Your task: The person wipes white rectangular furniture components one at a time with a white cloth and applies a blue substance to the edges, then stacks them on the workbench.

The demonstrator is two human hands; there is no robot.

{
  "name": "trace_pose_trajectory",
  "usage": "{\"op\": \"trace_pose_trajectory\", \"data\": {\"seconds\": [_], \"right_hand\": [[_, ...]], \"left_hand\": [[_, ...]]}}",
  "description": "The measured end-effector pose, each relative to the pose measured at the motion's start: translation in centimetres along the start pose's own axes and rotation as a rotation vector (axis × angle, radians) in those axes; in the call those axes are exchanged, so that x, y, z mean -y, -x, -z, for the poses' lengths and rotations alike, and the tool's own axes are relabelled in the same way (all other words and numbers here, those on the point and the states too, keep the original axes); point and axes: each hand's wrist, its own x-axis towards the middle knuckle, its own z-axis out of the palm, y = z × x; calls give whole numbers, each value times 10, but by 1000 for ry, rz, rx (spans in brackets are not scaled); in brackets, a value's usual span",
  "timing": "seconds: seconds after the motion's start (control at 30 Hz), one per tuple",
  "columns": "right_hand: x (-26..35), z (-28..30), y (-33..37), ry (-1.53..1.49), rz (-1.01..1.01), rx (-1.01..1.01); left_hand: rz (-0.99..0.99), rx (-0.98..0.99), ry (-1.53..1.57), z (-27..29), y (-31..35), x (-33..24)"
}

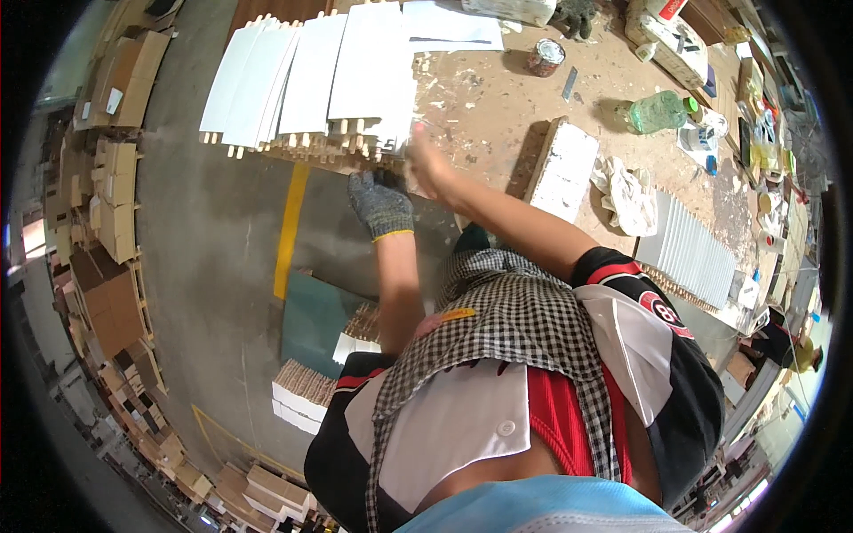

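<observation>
Stacks of white panels (369, 67) with light wooden pegs jutting from their ends lie at the table's near left edge. My left hand (382, 202), in a grey knit glove with a yellow cuff, is at the near end of the rightmost stack. Its fingers look curled in against the edge, but what they hold is hidden. My bare right hand (426, 164) is beside that stack's near right corner, thumb side up. Motion blur smears its fingers, so their grip does not show.
On the worktable (471, 115) stand a small can (546, 57), a green bottle (657, 113) and a paint-spotted white block (562, 169). A crumpled white cloth (625, 194) lies by a row of grey-white panels (686, 250). Below left, a green board (318, 322) is near more stacked pieces. Cardboard boxes (114, 298) line the left.
</observation>
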Motion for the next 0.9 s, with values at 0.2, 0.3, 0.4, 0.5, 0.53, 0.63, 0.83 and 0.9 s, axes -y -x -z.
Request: {"op": "trace_pose_trajectory", "data": {"seconds": [0.2, 0.3, 0.4, 0.5, 0.53, 0.63, 0.83, 0.9], "right_hand": [[-32, -20, -26, -289, -100, 27], [-25, -21, -4, -289, -121, 11], [-4, -34, 22, -266, -143, 29], [-31, -2, -28, -288, 10, 126], [-31, -10, -17, -276, -19, 144], [-6, -12, 16, 52, 16, 15], [112, -26, 40, -145, 234, -110], [108, -33, 22, -127, 259, -122]], "left_hand": [[158, 212, -133, -7, -16, -10], [118, 237, -116, 11, -13, -10], [84, 213, -121, 17, -14, -9], [130, 281, -131, -17, -4, 6], [104, 261, -116, 0, -2, -4], [-316, 144, -436, 34, 8, -34], [-1163, -158, -1294, 0, -48, -222], [-1190, -211, -1769, -21, -92, -296]]}}
